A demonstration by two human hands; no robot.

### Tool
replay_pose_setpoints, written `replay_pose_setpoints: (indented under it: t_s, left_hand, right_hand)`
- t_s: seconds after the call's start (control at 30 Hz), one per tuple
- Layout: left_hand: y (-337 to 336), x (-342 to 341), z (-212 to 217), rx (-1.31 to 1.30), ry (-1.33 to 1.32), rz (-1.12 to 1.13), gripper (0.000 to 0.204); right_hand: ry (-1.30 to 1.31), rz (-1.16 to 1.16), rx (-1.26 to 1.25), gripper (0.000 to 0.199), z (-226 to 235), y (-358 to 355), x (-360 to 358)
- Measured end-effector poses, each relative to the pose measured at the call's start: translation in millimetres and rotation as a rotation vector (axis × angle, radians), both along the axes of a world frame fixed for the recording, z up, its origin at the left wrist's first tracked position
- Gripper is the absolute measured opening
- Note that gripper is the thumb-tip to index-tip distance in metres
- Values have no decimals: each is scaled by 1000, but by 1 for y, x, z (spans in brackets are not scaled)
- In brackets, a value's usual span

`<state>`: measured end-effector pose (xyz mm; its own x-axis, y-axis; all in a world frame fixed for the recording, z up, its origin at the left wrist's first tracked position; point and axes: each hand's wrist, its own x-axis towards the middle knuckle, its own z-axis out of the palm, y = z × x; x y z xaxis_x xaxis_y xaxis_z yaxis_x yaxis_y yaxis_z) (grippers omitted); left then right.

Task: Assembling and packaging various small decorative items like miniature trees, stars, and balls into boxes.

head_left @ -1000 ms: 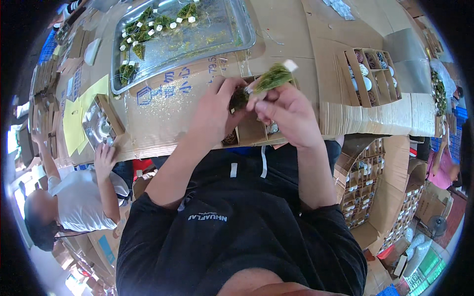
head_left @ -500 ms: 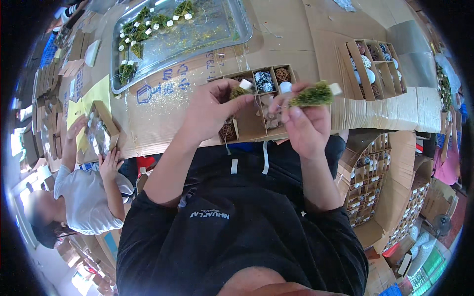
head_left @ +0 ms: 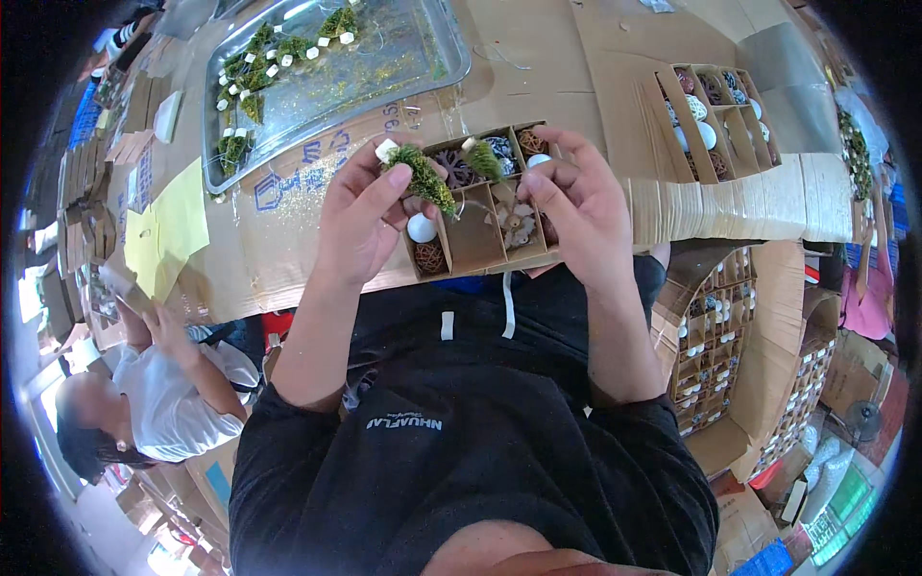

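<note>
My left hand is closed on a small green bottle-brush tree with a white block base, its tip pointing down to the right. A second bottle-brush tree is between my hands, over the box; whether it hangs by a thread or rests there I cannot tell. My right hand is curled at the box's right side, thumb and fingers drawn together; anything in them is too small to make out. Below both hands is a divided cardboard box with twig balls, a white ball and pale wooden pieces in its compartments.
A clear plastic tray with several bottle-brush trees lies far left. Another divided box stands at the right. A large carton of filled boxes is beside me. At the left a person sits near yellow paper.
My left hand has moved left and holds a tree base up. My right hand no longer grips a tree. The person at the left has drawn their hands and small box back from the table.
</note>
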<state>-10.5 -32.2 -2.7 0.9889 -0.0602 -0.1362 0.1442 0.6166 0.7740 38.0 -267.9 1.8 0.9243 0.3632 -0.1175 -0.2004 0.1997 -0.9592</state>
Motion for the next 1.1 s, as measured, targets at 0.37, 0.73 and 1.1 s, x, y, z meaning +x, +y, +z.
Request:
replay_pose_setpoints:
  t_s: [0.37, 0.73, 1.1]
  left_hand:
    - [-2, -2, -1, -121, 16, -44, 31]
    - [-5, -4, -23, 1200, -349, 42, 62]
    - [-67, 22, -8, 969, -721, -164, 39]
  right_hand:
    - [28, 194, 61, 55, 2, 25, -15]
    - [-17, 207, 213, 38, 36, 5, 5]
    - [-545, 511, -398, 41, 102, -2, 25]
